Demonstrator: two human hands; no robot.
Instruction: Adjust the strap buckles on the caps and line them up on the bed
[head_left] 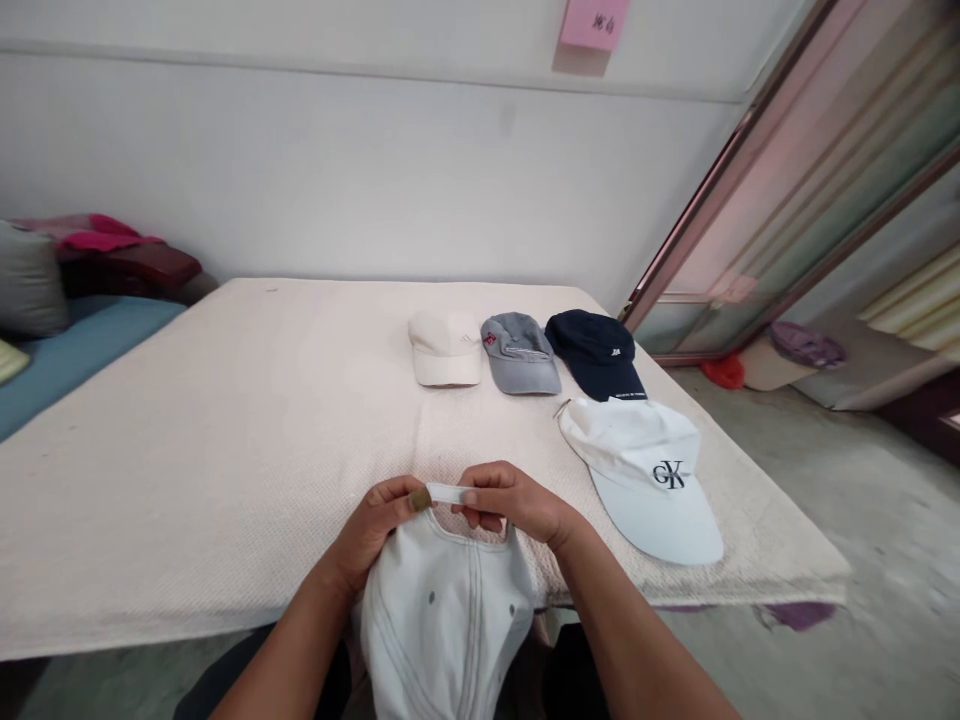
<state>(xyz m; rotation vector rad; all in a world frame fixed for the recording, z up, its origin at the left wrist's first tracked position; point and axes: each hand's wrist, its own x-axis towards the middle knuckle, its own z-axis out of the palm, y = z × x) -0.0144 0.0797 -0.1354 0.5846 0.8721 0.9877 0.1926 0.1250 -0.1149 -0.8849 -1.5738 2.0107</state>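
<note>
A white baseball cap (442,620) with grey eyelets hangs at the table's front edge, its back opening towards the table. My left hand (379,520) is closed on the brass-coloured buckle (420,499) of its strap. Between finger and thumb, my right hand (506,498) pinches the white strap (448,493) close to the buckle. The strap spans the gap between both hands. To the right lies a white cap with GK-like letters (645,480), brim towards me. Behind it, in a row, sit a cream cap (445,347), a grey cap (520,353) and a navy cap (596,353).
A cream textured cloth (225,450) covers the table. Behind stands a white wall (337,180) with a pink note (594,24). A grey cushion (30,280) lies on a blue seat (120,325) at left. A glass door (742,220) is at right.
</note>
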